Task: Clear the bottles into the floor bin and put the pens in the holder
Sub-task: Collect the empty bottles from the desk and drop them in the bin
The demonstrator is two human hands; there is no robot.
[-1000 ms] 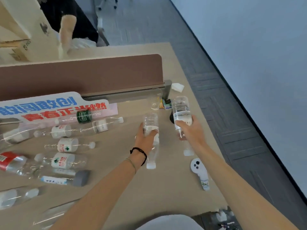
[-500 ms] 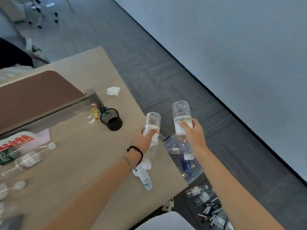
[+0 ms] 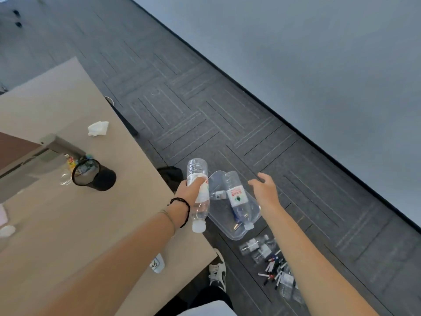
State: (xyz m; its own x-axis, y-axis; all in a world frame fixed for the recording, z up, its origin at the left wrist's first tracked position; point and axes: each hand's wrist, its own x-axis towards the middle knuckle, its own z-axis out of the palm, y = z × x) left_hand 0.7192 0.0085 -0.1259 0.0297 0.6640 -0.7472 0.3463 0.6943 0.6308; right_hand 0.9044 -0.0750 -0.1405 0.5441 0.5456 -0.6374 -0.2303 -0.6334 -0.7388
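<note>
Released since 0.5 s ago, 1 water bottle (image 3: 237,198) now drops over the clear floor bin (image 3: 230,233). Left hand (image 3: 190,192) clamps another nearly empty bottle (image 3: 197,190) at its label: light, slippery, crushable. Right hand (image 3: 265,190) hangs empty, fingers spread.

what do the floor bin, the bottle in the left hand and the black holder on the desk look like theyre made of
Floor bin: looks like clear glossy plastic; the carpet shows through its walls.
Bottle in the left hand: thin clear plastic with ribbed walls, a white label and a white cap.
Black holder: probably matt metal mesh; things behind show faintly through its wall, though blur leaves that open.
</note>
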